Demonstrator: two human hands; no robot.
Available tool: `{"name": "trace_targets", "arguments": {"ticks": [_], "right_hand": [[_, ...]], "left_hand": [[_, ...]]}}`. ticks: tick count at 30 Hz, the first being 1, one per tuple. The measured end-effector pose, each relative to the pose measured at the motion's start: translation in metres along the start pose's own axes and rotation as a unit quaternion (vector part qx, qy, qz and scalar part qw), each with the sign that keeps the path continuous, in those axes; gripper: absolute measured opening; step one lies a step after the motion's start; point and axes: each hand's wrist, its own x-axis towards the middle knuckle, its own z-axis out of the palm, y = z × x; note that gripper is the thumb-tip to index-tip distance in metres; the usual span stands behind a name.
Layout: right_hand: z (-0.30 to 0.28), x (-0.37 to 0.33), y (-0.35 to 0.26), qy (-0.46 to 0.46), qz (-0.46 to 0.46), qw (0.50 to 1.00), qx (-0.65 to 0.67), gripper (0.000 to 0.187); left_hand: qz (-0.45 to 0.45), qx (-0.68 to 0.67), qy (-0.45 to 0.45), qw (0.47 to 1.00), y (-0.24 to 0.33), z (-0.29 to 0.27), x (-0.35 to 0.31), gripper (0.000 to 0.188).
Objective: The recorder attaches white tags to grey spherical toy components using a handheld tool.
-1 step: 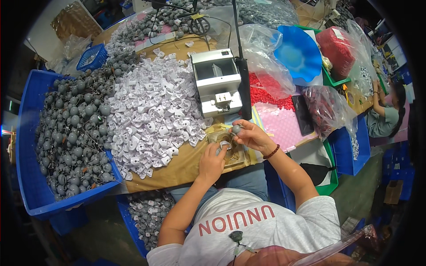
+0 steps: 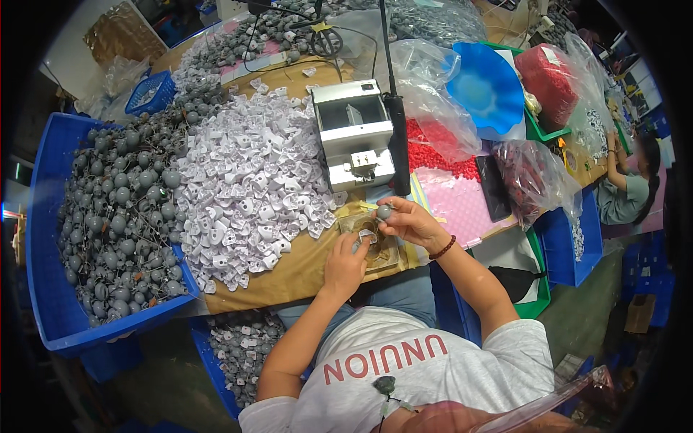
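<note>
Blue bin [image 2: 42, 231] stood left of a heap of white plastic pieces [image 2: 245, 187]; white-cased bench machine [image 2: 354, 133] behind a shallow tray [image 2: 392, 256]. Left hand [image 2: 345, 265], fingers half-curled, was at a white piece [image 2: 367, 235] in the tray, grip unclear to me; right hand [image 2: 413, 222], fingertips pinched, held a grey ball [image 2: 384, 211] by the tray's far edge.

Smooth grey ball [image 2: 384, 212], glossy blue plastic bowl [image 2: 485, 88].

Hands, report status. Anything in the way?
Right hand pinching grey ball. Left hand at small white piece. White machine beyond, not blocking hands.
</note>
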Motion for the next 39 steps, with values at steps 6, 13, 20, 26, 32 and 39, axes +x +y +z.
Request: {"name": "trace_targets", "arguments": {"ticks": [6, 13, 20, 26, 32, 39], "right_hand": [[0.0, 0.001, 0.003, 0.018, -0.018, 0.908, -0.418, 0.031], [0.004, 0.007, 0.024, 0.071, -0.173, 0.752, -0.632, 0.034], [0.016, 0.0, 0.038, 0.122, -0.273, 0.663, -0.686, 0.041], [0.011, 0.006, 0.017, 0.122, -0.349, 0.658, -0.656, 0.037], [-0.027, 0.08, -0.063, 0.295, -0.426, 0.673, -0.527, 0.035], [0.035, 0.052, -0.069, 0.267, -0.49, 0.764, -0.323, 0.047]], "left_hand": [[0.013, -0.012, 0.017, 1.0, -0.004, 0.002, 0.0, 0.046], [0.015, 0.001, 0.035, 0.999, -0.004, 0.002, 0.003, 0.035], [-0.038, -0.025, 0.071, 0.996, 0.003, -0.001, 0.022, 0.029], [-0.043, 0.002, 0.069, 0.997, 0.006, 0.006, 0.035, 0.036], [-0.023, -0.014, 0.079, 0.997, 0.004, 0.013, 0.036, 0.035], [-0.049, -0.036, 0.079, 0.995, 0.002, 0.01, 0.031, 0.035]]}}
